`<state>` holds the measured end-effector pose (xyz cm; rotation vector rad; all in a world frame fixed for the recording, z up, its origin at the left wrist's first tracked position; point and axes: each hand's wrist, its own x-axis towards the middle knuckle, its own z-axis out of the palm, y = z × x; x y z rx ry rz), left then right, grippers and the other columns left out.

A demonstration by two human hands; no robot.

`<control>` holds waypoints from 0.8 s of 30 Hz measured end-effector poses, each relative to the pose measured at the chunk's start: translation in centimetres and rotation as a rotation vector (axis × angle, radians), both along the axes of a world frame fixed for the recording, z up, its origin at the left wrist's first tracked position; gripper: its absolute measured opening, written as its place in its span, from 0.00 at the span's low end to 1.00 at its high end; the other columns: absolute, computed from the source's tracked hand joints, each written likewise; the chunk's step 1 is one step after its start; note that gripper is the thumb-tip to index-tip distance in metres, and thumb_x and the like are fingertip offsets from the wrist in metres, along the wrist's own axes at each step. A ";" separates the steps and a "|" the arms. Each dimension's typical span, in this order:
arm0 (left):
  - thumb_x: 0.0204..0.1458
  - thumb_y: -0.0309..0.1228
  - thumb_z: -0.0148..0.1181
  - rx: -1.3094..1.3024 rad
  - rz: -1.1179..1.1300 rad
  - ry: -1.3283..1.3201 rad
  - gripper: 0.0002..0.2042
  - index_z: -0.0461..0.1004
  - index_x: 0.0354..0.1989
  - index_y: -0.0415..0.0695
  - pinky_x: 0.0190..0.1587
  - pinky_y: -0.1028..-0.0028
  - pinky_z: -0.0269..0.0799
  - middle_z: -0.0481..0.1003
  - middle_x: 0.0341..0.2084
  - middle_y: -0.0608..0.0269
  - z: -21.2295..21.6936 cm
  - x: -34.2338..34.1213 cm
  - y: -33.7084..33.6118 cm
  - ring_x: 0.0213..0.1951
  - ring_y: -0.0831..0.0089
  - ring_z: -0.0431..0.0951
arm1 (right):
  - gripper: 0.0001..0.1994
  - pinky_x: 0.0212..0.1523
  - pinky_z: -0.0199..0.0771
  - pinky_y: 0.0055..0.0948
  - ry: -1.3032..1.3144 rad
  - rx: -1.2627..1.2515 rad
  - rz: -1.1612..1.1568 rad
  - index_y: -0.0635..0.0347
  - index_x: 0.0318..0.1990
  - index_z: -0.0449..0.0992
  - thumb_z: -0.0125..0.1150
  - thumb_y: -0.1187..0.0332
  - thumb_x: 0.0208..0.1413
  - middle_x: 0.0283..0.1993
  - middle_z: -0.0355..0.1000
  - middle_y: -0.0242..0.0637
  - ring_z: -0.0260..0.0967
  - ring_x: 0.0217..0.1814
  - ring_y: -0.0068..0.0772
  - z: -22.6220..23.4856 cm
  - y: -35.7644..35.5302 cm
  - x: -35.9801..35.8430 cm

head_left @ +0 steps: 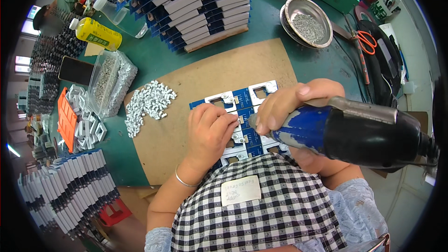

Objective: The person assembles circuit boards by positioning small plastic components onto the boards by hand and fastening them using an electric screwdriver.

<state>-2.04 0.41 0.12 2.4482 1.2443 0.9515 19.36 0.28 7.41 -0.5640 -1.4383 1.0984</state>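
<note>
My right hand point(298, 105) is wrapped round a blue and black electric screwdriver point(359, 135), which lies nearly level with its tip toward the left. Below that tip is a blue circuit board panel point(243, 115) fitted with white plastic frames point(262, 86). My left hand point(210, 128) rests over the panel's left side, its fingertips drawn together near the screwdriver tip. Whatever those fingertips pinch, if anything, is too small or hidden to tell. Part of the panel is covered by my hands and the checked apron point(261, 214).
A brown board point(163, 154) lies under the panel, with small white plastic pieces point(151, 105) heaped at left. Beyond stand a clear tub point(109, 86) of small metal parts, a yellow bottle point(98, 34), stacked boards point(200, 14), and a metal bowl point(308, 25) of screws.
</note>
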 end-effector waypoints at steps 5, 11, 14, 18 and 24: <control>0.36 0.24 0.70 -0.098 -0.011 -0.100 0.10 0.77 0.29 0.46 0.44 0.64 0.65 0.72 0.33 0.66 0.2 -0.1 0.5 0.41 0.60 0.69 | 0.33 0.39 0.76 0.37 -0.169 0.006 0.031 0.54 0.55 0.56 0.71 0.55 0.49 0.32 0.69 0.40 0.72 0.34 0.37 0.6 0.5 -0.4; 0.36 0.24 0.69 -0.137 -0.016 -0.128 0.10 0.79 0.29 0.46 0.46 0.65 0.64 0.72 0.34 0.66 -0.2 -0.2 0.5 0.43 0.61 0.69 | 0.32 0.39 0.76 0.36 -0.136 -0.016 0.116 0.54 0.55 0.56 0.72 0.60 0.49 0.33 0.69 0.41 0.73 0.35 0.38 0.8 1.3 -1.2; 0.36 0.24 0.69 -0.140 -0.019 -0.145 0.10 0.79 0.29 0.46 0.46 0.65 0.64 0.73 0.33 0.67 -0.4 -0.2 0.5 0.43 0.61 0.69 | 0.32 0.40 0.76 0.36 -0.118 -0.027 0.154 0.55 0.55 0.56 0.72 0.63 0.49 0.34 0.69 0.42 0.73 0.36 0.38 0.8 1.5 -1.7; 0.36 0.24 0.69 -0.107 -0.013 -0.172 0.10 0.79 0.29 0.46 0.46 0.64 0.64 0.73 0.33 0.68 -0.2 -0.1 0.6 0.43 0.62 0.69 | 0.31 0.40 0.76 0.35 0.112 -0.046 0.172 0.56 0.55 0.56 0.71 0.66 0.48 0.34 0.70 0.42 0.73 0.36 0.38 -0.5 1.8 -3.1; 0.35 0.26 0.70 -0.060 -0.056 -0.216 0.09 0.78 0.28 0.47 0.46 0.64 0.64 0.73 0.34 0.68 -1.3 -0.4 0.7 0.43 0.61 0.69 | 0.27 0.37 0.77 0.34 -0.023 0.017 0.223 0.58 0.51 0.58 0.69 0.67 0.48 0.32 0.69 0.43 0.73 0.33 0.37 0.2 3.3 -4.0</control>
